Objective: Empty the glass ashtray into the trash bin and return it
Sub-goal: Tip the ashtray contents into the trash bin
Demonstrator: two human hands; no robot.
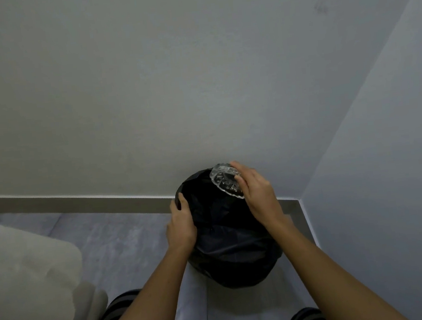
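Note:
A trash bin lined with a black bag [229, 241] stands on the floor in the room's corner. My right hand [256, 194] grips the cut-glass ashtray [226, 180] and holds it tipped on edge over the far right side of the bin's mouth. Its patterned underside faces me, so its inside is hidden. My left hand [181, 221] clasps the bin's left rim, thumb hooked over the bag's edge.
Grey walls meet in a corner just behind and right of the bin, with a skirting board [78, 199] along the floor. A beige sofa arm [27, 283] fills the lower left. My knees in striped trousers [122, 315] show at the bottom.

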